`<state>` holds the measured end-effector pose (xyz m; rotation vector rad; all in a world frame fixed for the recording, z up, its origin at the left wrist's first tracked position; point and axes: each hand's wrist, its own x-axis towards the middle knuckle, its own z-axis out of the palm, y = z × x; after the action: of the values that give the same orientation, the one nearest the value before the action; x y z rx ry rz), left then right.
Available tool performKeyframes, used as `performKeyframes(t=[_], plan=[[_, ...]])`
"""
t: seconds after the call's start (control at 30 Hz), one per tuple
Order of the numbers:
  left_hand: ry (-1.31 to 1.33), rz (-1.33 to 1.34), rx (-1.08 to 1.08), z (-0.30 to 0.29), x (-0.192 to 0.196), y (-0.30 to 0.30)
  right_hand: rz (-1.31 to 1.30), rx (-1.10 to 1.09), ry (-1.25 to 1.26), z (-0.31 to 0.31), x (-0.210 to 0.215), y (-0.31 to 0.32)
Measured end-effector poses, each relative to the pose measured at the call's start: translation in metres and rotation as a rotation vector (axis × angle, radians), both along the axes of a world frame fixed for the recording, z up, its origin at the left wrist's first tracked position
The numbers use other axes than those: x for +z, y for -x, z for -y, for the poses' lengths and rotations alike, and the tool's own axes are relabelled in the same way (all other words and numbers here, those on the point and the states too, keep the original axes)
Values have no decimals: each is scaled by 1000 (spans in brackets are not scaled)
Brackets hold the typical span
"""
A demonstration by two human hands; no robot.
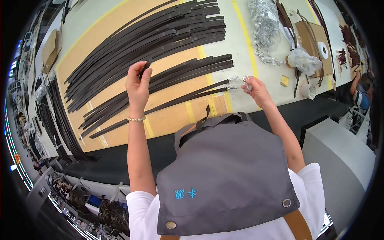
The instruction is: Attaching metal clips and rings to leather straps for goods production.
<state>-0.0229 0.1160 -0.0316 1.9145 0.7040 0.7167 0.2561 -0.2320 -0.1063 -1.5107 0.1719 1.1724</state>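
My left hand point(138, 82) is raised over the table, its thumb and fingers pinching a short dark piece of strap point(146, 66). Most of that piece is hidden by the fingers. My right hand point(256, 93) pinches a small silver metal clasp point(246, 81), partly wrapped in clear plastic. Just left of it, two dark straps point(180, 103) lie nearest to me, with silver clasps point(231, 88) at their right ends. Behind them rests a group of similar straps point(192, 69). Farther back, many long dark straps point(148, 42) lie side by side.
A clear plastic bag of metal clasps point(264, 24) lies at the far right, with loose clasps point(270, 59) below it. Near it are a crumpled plastic bag point(306, 62), a tape roll point(323, 51), a yellow block point(285, 81) and a white cup point(308, 91). More straps point(66, 116) hang over the left edge.
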Motion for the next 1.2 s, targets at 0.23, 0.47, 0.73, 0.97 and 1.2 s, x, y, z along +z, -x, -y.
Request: performKeyframes(t=[0.23,0.47,0.73,0.97,1.2], plan=[[875,784,251,15,-62,-7,-23,135,-237,-37,57,40],[1133,904,237,24,-67,14,40,346,-211,-80,65,72],[874,808,148,53,-35,16,455,565,-82,-223,49,165],[468,851,229,9,52,72,574,536,23,-193,-16,130],[129,274,3,49,173,79,117,316,-222,-169,36,79]])
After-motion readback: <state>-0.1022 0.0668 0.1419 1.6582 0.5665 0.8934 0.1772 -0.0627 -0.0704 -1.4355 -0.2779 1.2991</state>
